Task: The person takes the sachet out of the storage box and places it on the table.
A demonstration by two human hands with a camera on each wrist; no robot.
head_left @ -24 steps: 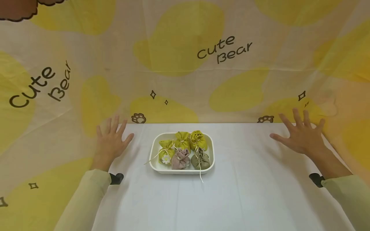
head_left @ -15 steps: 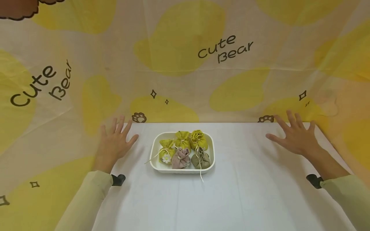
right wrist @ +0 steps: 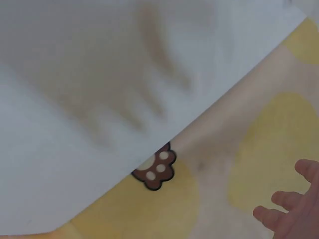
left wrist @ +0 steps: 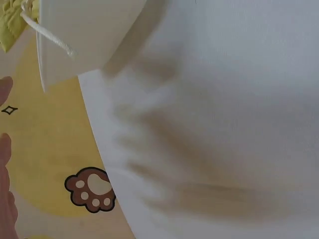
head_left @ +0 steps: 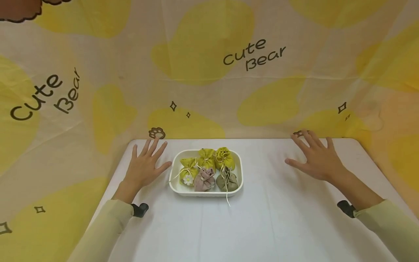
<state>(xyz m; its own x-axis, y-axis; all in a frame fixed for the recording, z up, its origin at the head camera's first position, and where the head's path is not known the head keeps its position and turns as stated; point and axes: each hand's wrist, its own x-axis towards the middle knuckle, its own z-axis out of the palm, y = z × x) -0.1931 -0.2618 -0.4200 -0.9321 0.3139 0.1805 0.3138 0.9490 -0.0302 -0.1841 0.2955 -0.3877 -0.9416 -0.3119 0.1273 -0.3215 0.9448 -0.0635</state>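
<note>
A white rectangular tray (head_left: 206, 194) carries several small drawstring pouches. Three are yellow-green, among them a yellow pouch with a white flower (head_left: 188, 171); in front sit a mauve pouch (head_left: 204, 181) and an olive-brown pouch (head_left: 227, 182) whose cord hangs over the rim. My left hand (head_left: 144, 166) hovers just left of the tray, fingers spread, thumb tip close to its rim. Well to the tray's right, my right hand (head_left: 320, 159) is held over the table with fingers spread and holds nothing. The left wrist view catches the tray's corner (left wrist: 84, 45) and a cord end (left wrist: 55, 40).
The table (head_left: 255, 225) has a white cover, with its back edge against a yellow-patterned cloth backdrop (head_left: 209, 94) printed with lettering and paw marks. Shadows of both hands fall on the cover. Dark camera mounts (head_left: 140, 210) sit at the wrists.
Both hands have moved inward over the table, the left one rightward toward the tray and the right one leftward. Tray and pouches stay where they were.
</note>
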